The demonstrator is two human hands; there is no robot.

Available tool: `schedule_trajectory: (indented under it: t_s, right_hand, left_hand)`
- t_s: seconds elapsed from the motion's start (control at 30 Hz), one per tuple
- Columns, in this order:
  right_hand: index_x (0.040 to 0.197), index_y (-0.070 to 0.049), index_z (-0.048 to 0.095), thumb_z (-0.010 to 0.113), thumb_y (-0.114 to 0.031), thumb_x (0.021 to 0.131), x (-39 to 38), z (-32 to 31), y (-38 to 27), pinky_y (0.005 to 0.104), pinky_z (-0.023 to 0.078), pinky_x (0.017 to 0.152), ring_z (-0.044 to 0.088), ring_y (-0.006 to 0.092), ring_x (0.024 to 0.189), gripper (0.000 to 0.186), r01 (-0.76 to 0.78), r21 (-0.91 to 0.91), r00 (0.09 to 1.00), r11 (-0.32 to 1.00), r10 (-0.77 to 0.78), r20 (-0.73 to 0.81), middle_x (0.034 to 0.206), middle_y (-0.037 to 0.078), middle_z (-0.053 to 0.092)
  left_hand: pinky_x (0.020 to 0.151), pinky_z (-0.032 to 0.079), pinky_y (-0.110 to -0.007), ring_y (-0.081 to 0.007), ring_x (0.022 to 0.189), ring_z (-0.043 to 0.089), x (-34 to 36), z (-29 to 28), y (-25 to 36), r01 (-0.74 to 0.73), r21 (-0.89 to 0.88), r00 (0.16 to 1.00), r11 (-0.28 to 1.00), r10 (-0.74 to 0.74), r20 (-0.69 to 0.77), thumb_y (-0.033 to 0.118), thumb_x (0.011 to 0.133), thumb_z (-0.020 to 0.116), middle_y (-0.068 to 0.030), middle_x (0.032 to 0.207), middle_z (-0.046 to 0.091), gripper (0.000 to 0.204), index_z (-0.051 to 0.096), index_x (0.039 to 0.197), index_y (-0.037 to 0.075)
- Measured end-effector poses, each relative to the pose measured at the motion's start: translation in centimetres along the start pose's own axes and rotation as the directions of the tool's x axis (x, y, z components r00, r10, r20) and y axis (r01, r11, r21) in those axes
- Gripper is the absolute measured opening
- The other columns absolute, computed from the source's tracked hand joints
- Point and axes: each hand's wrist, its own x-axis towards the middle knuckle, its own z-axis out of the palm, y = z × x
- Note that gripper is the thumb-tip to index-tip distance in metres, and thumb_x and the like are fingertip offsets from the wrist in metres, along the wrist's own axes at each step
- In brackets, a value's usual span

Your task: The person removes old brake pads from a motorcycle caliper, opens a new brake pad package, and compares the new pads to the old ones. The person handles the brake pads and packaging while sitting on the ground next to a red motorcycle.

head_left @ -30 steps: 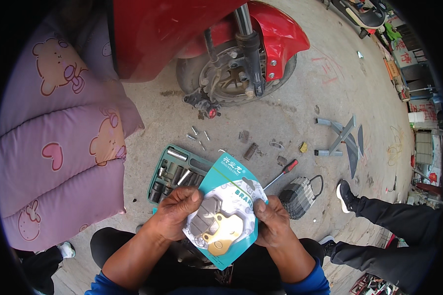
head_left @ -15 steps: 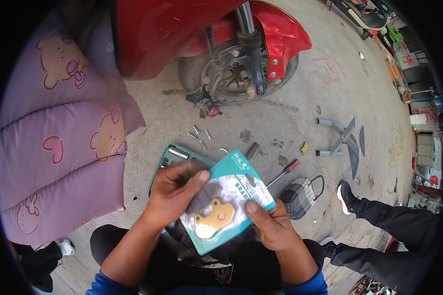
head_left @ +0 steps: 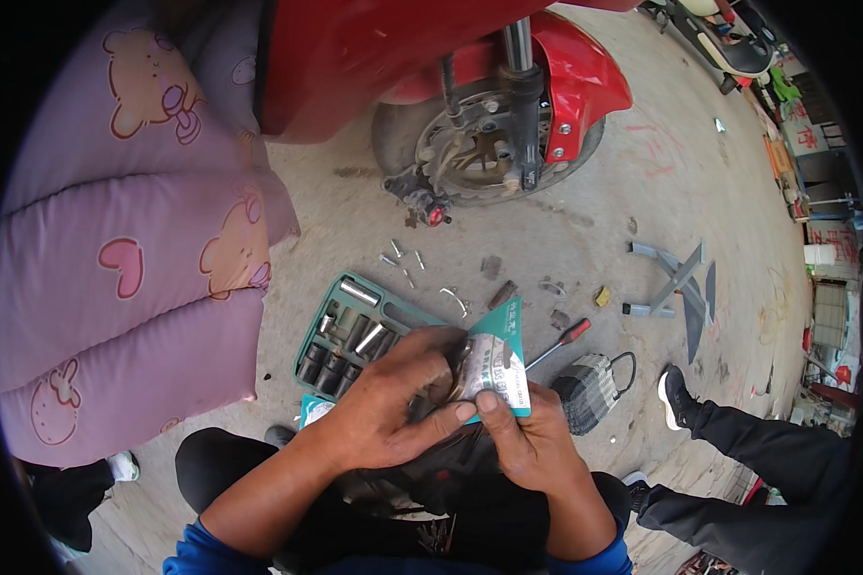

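A teal and clear brake pad package (head_left: 504,356) is held in front of me, bent and tilted. My right hand (head_left: 539,443) pinches its lower right edge, thumb on top. My left hand (head_left: 393,398) is curled over its left side, thumb stretched toward the right thumb, hiding most of the pads inside. Just beyond my left hand lies a green socket case (head_left: 302,337), open, with several sockets in it. A corner of another teal packet (head_left: 314,410) shows beside the case.
Ahead stands a red scooter's front wheel (head_left: 470,158) with a loose brake caliper (head_left: 422,199) hanging. Bolts (head_left: 396,257), a red-handled screwdriver (head_left: 573,332), a checkered bag (head_left: 585,391) and a grey metal stand (head_left: 676,278) are on the ground. A person's leg (head_left: 767,422) is at right.
My left hand has moved right and closed over the pads, and the package has turned and bent. More of the socket case shows. The whole view has shifted slightly.
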Motion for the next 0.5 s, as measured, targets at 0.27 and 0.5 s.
schedule_trajectory:
  t_s: [0.27,0.5]
  right_hand:
    - [0.108,-0.002,0.066,0.056,-0.031,0.105,-0.1,0.7,-0.3,0.0404,0.052,0.063,0.066,0.0359,0.069,0.031,0.047,-0.138,0.997,0.989,-0.054,-0.052,0.082,0.018,0.065]
    - [0.106,0.000,0.065,0.057,-0.029,0.105,0.2,0.5,-0.3,0.0390,0.052,0.060,0.065,0.0352,0.066,0.030,0.078,-0.149,0.996,0.986,-0.083,-0.033,0.079,0.018,0.065]
  left_hand:
    - [0.083,0.059,-0.046,-0.0420,0.101,0.069,-0.2,0.6,1.0,-0.071,0.358,0.995,0.931,0.090,-0.039,0.011,0.084,0.073,-0.0282,0.138,0.053,0.022,0.057,0.090,-0.003]
    - [0.086,0.058,-0.045,-0.0413,0.114,0.063,0.5,0.4,0.9,-0.190,0.377,0.973,0.907,0.224,-0.047,0.003,0.079,0.071,-0.0251,0.134,0.055,0.018,0.057,0.087,-0.004]
